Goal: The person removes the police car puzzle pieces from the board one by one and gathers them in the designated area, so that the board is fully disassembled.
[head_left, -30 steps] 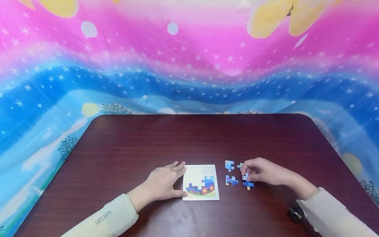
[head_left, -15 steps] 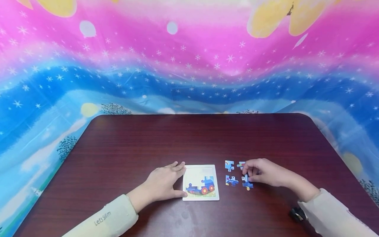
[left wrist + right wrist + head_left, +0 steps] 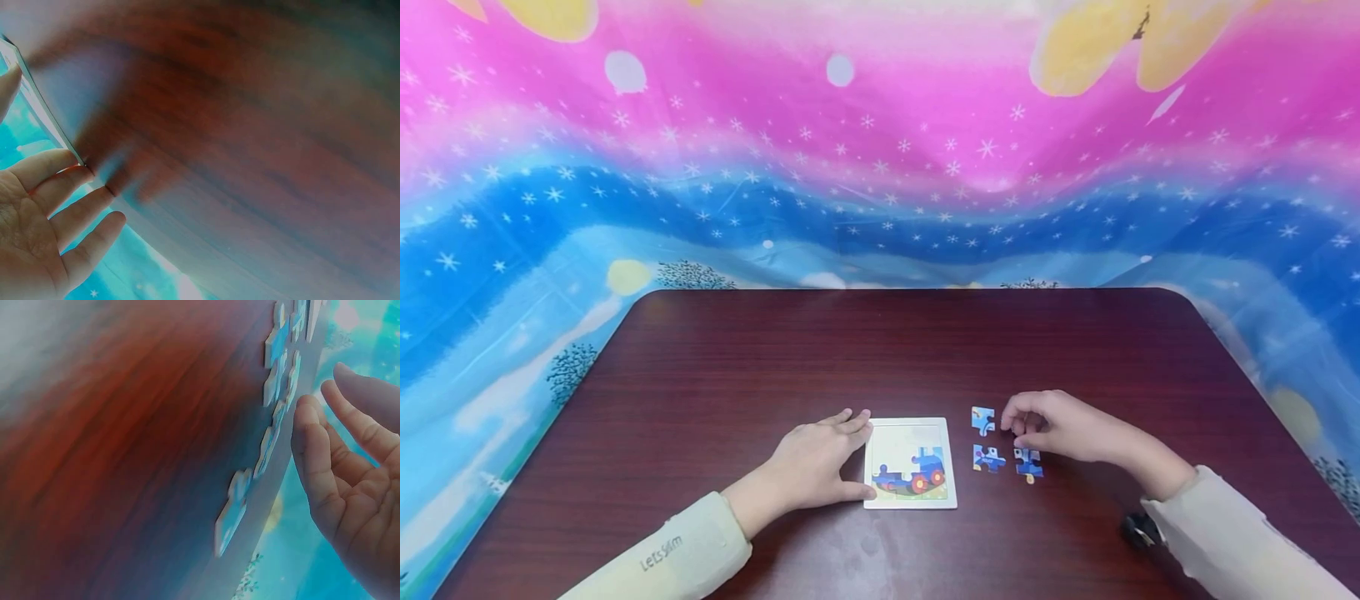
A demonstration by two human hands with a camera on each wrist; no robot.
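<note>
A square white puzzle tray (image 3: 910, 504) lies on the table with part of a blue train picture (image 3: 917, 479) fitted along its lower side. My left hand (image 3: 812, 462) rests at the tray's left edge, fingers spread and thumb on the lower left corner. Over the loose pieces to the right hovers my right hand (image 3: 1063, 425), its fingers bent and the thumb apart from them. Between them nothing shows in the right wrist view. Jigsaw pieces near it include a light blue one (image 3: 982, 421), a darker blue one (image 3: 988, 458) and another (image 3: 1028, 467) under the thumb.
The dark red-brown table (image 3: 850, 358) has rounded far corners. Behind it hangs a pink and blue cloth (image 3: 880, 183) with snowflakes. In the right wrist view several pieces lie flat in a line, the nearest piece (image 3: 232, 515) by itself. A black object (image 3: 1141, 529) sits by the right cuff.
My right hand has lifted and shifted slightly left and away from the body, now covering the upper right piece that showed before. The left hand and the tray stay where they were.
</note>
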